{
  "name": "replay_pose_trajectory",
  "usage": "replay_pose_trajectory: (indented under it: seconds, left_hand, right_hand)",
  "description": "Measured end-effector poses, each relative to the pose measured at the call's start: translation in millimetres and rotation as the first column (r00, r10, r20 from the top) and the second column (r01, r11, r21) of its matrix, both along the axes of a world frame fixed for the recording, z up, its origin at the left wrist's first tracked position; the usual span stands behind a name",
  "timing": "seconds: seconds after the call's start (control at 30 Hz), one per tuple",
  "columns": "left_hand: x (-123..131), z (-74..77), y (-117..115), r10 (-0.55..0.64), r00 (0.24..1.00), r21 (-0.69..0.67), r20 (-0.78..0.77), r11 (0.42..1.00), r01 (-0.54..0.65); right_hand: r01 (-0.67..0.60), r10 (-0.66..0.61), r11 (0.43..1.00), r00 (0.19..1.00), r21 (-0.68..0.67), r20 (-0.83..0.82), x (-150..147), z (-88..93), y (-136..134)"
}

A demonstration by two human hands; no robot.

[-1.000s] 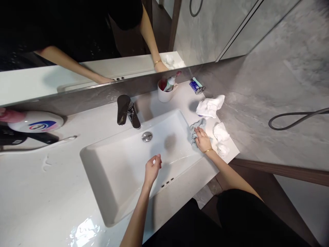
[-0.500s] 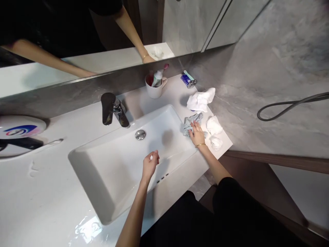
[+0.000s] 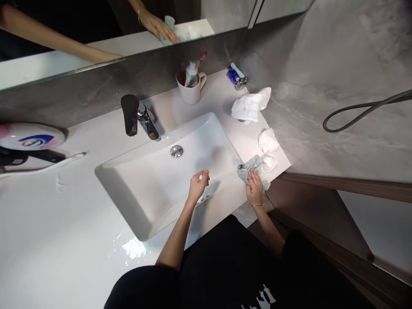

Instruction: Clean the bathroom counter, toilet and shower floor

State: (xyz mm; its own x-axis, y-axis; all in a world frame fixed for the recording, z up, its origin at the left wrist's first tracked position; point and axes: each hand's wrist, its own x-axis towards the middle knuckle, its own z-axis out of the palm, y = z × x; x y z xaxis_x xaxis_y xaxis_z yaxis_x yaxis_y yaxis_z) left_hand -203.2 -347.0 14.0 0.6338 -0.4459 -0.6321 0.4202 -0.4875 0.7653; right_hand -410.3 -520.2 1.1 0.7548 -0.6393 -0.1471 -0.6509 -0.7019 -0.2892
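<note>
Now the right hand [image 3: 254,189], fingers extended, presses a crumpled grey-green cloth [image 3: 252,165] at the near right corner of the white rectangular basin [image 3: 141,184]; both have slid nearer the wearer, bringing contact toward the glossy white counter's [image 3: 74,223] front edge. Over the basin, the left hand [image 3: 198,184] clenches something small and white [image 3: 200,177].

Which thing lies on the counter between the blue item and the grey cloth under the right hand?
In the head view, a crumpled white bundle lies between the blue item and the grey cloth.
</note>
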Motion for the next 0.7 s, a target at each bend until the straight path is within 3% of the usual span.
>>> replay_pose_trajectory:
  seconds: [0.1,0.23,0.4,0.53,0.63,0.7]
  left_hand:
    - [-2,4.1,16,0.050,0.999,0.016,0.000,0.999,-0.050]
    - [6,12.6,55,0.201,0.980,0.064,-0.003,0.978,-0.200]
    - [14,29.1,121,0.400,0.916,0.048,0.045,0.915,-0.401]
    - [7,40.9,184,0.504,0.861,-0.009,0.076,0.863,-0.504]
    - [-5,47.8,242,0.546,0.832,-0.062,0.097,0.838,-0.543]
    - [-14,52.8,287,0.576,0.808,-0.051,0.127,0.817,-0.575]
  right_hand:
    - [-0.068,0.069,0.997,0.997,0.025,-0.035,-11,2.2,42]
    - [-0.184,0.193,0.977,0.978,0.103,-0.079,-19,8.8,95]
    - [-0.310,0.325,0.941,0.940,0.138,-0.099,-12,3.4,154]
    - [-0.400,0.406,0.913,0.909,0.081,-0.089,-1,-3.2,230]
    - [-0.539,0.548,0.831,0.836,0.134,-0.035,7,-1.5,309]
    - [-0.675,0.684,0.704,0.728,0.222,0.043,14,2.0,368]
